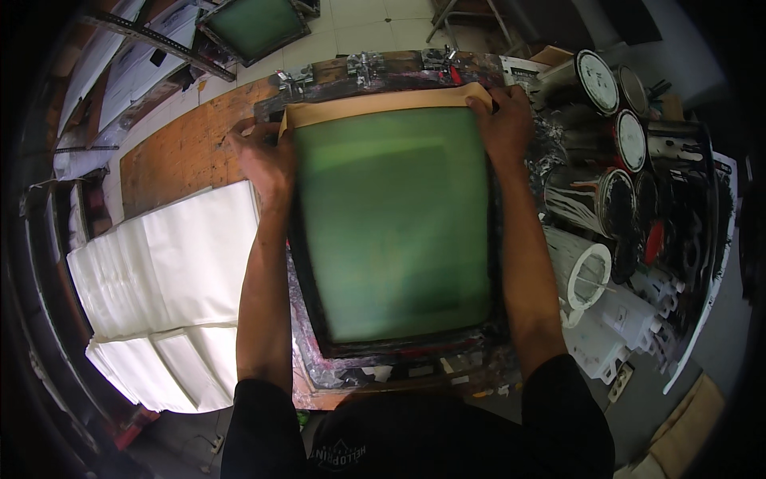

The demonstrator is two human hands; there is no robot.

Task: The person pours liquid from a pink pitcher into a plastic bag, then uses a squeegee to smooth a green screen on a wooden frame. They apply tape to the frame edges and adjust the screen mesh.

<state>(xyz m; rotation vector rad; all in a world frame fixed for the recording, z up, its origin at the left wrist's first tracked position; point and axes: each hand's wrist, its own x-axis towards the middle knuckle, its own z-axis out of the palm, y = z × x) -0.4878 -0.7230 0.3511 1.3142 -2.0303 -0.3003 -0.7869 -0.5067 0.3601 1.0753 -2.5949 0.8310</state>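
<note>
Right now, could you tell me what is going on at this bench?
A person is bent over a screen-printing frame with green mesh lying on an ink-stained press board. The left hand grips the frame's far left corner and the right hand its far right corner, by a strip of tan tape and the hinge clamps. Stacks of white fabric lie on the left; ink cans crowd the right.

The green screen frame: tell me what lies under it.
Under the green screen frame an ink-stained printing board shows at the near edge. Tan tape lines the frame's far edge. Anything beneath the mesh is hidden.
</note>
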